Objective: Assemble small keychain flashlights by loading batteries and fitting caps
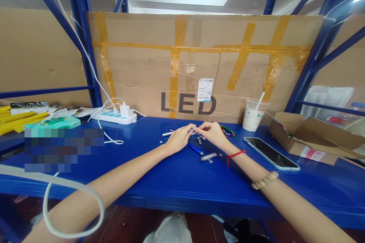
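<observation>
Centrally, a slim silver metallic rod [167, 134] sits pinched in my left hand [179, 139] over the blue worktop [171, 182], likely for steadiness; whether my right hand [213, 134], at three o'clock, grips anything I cannot tell. A shiny blue tube [195, 149] lies handy at six o'clock.

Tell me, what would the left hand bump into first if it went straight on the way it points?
Most likely the right hand, just ahead of the left hand; whether the two touch is too small to tell.
</observation>
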`<state>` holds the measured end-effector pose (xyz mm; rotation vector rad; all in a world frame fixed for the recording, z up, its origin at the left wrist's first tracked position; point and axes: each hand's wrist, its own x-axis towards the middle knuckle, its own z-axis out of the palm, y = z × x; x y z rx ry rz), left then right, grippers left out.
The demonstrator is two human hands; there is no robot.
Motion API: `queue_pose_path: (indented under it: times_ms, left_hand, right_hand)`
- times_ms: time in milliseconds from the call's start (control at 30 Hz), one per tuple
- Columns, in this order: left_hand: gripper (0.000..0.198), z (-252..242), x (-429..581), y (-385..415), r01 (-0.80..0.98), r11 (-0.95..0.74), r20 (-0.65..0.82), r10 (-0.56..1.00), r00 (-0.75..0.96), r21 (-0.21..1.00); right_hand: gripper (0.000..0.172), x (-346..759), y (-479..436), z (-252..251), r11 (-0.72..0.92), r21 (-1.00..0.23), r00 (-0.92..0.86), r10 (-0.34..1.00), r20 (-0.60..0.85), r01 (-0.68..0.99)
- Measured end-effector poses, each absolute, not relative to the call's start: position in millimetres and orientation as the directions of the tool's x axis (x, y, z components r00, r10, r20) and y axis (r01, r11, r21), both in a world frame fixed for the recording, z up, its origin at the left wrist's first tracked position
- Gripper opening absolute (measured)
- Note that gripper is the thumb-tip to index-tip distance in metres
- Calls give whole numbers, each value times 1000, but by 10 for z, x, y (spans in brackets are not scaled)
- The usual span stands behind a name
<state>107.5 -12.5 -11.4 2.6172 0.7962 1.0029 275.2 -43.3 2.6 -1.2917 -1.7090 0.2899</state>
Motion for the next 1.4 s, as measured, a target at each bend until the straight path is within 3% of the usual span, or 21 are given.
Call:
queue_pose_path:
  times_ms: [333,800,1033,1233,1400]
  left_hand:
    - [30,-146,1100,-77,447,-810,544,587,600,381]
    - [27,-144,1097,-69,436,-807,542,591,598,399]
    - [27,-133,1098,-71,400,-812,544,582,604,425]
    - [26,-141,1096,-73,441,-790,517,613,597,427]
    - [27,-152,1098,-52,418,-797,504,601,620,436]
  right_hand:
    - [36,2777,-439,28,424,-483,-34,777,628,766]
    - [38,2802,-454,40,537,-401,-153,718,679,742]
    - [37,2805,-426,16,551,-438,-116,706,699,711]
    - [21,2821,-420,29,567,-299,-200,655,729,768]
    - [19,2838,-416,17,560,-232,-239,642,729,795]
